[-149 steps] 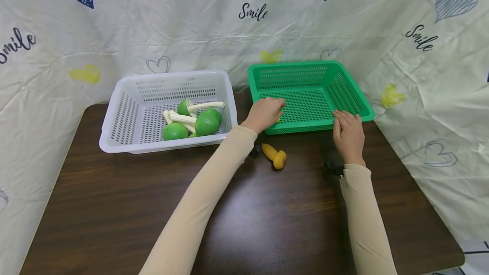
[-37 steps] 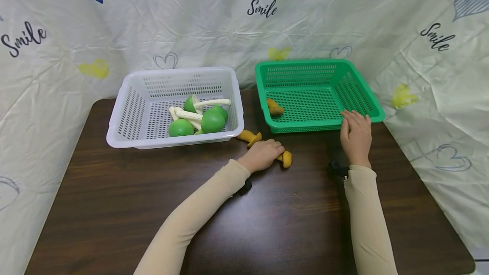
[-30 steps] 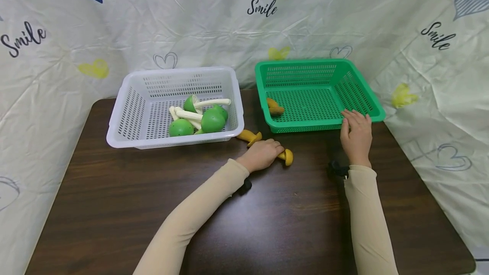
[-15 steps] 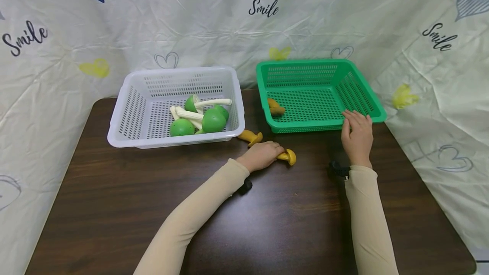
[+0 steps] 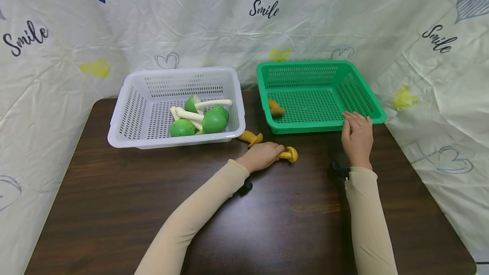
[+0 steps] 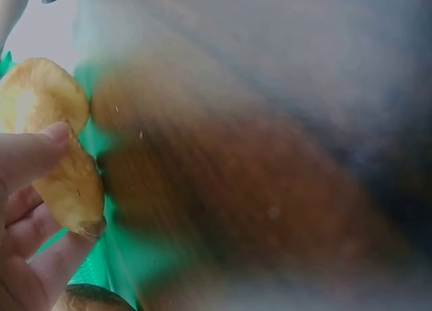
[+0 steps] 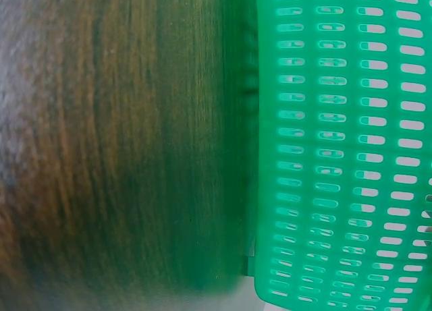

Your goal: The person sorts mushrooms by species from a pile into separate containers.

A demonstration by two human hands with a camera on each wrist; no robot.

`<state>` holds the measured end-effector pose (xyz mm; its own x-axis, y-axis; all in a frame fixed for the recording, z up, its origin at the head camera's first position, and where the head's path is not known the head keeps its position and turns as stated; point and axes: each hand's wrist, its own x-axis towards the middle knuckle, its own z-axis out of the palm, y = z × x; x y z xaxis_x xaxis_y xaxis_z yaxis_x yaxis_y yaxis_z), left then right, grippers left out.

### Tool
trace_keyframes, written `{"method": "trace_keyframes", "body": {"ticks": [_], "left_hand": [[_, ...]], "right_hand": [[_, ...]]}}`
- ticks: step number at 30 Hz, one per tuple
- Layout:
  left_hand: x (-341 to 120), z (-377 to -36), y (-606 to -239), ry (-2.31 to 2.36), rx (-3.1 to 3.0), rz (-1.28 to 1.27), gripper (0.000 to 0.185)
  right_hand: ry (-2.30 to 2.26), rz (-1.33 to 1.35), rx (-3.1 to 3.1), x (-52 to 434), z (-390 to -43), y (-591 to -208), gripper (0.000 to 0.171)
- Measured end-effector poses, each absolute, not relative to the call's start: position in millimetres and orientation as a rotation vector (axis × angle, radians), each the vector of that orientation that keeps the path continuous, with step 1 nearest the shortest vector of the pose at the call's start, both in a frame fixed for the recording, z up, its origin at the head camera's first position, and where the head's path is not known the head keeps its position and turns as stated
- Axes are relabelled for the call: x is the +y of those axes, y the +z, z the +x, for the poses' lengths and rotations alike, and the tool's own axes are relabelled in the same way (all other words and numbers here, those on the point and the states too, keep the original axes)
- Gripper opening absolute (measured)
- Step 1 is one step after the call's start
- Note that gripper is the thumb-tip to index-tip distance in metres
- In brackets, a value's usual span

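Right now the left hand [image 5: 261, 156] curls its grip around a yellow toy mushroom [image 5: 288, 154] that lies on the dark wooden counter [image 5: 114, 207], just in front of the green basket [image 5: 366, 105]. In the left wrist view the fingers [image 6: 30, 156] pinch the yellow mushroom's stem [image 6: 64, 183], its cap turned toward the camera. The right hand [image 5: 358, 137] rests with straight, relaxed fingers on the near right corner of the green basket, grasping nothing; the right wrist view shows only the basket's slotted wall [image 7: 337, 156] beside the counter.

Inside the green basket, one more yellow-brown mushroom [image 5: 275, 108] lies at the near left corner, against the left wall. The white basket [image 5: 126, 118] stands to the left, well apart from the right hand and just beside the green one. It holds several green toy mushrooms [image 5: 208, 120] with cream stems, heaped together in its near right part; one green cap [image 5: 181, 128] lies at the front of the heap. A third yellow mushroom [image 5: 250, 137] lies on the counter touching or just beside the white basket's near right corner, close behind the left hand.

Behind the baskets hangs a pale cloth backdrop [image 5: 191, 33] printed with blue, red, yellow and outlined hearts. The word "Smile" [image 5: 264, 9] reads in dark script above the baskets, again at the left [image 5: 24, 37] and at the right [image 5: 437, 38].
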<state>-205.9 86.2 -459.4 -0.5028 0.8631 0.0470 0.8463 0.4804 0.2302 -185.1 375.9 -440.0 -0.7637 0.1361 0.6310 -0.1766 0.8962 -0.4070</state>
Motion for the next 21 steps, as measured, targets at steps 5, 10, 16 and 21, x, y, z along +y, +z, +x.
{"method": "trace_keyframes", "body": {"ticks": [5,10,16,21], "left_hand": [[85.3,-207.7,-462.7,0.423,2.613,1.500,0.022],[83.4,-207.6,-464.2,0.510,2.584,1.548,0.020],[81.1,-205.9,-460.2,0.574,2.591,1.569,0.019],[79.7,-205.3,-455.3,0.607,2.619,1.605,0.022]], "right_hand": [[0.587,0.031,-2.361,376.4,-185.4,-441.2,0.030],[0.586,0.036,-2.347,376.7,-185.9,-441.9,0.031],[0.589,0.034,-2.344,376.0,-186.2,-441.9,0.031],[0.592,0.034,-2.341,375.9,-186.5,-441.6,0.031]]}}
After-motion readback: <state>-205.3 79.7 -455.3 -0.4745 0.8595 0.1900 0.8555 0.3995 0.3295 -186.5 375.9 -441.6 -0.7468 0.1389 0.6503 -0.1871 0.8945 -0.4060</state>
